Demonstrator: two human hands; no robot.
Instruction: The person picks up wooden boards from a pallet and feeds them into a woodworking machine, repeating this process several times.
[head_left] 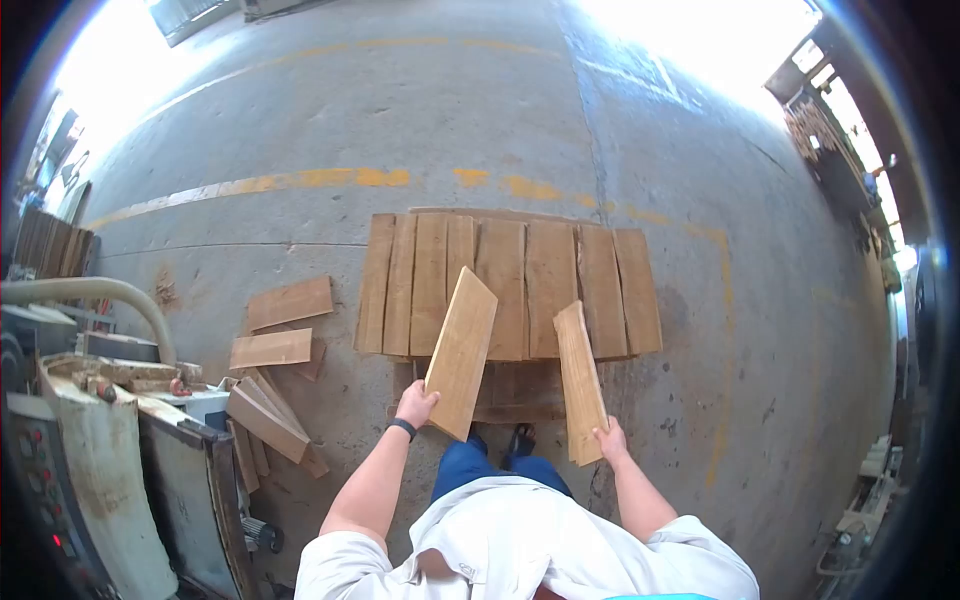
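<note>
My left hand (417, 404) is closed on the lower left edge of a wide, pale wooden board (464, 350), which slants up and to the right. A narrower wooden board (579, 390) is gripped near its lower right edge by my right hand (611, 440). Both boards are held apart from each other, their far ends overlapping the view of a stack of planks (500, 285). That stack has several rough planks laid side by side on top, right in front of my feet. The fingers under each board are partly hidden.
Loose board offcuts (270, 348) lie scattered on the concrete floor to the left. Beside them stands a machine (110, 450) with a hose (110, 288) and a control panel (40, 470). Yellow floor lines (340, 178) run beyond the stack. Equipment (865, 500) stands at the right edge.
</note>
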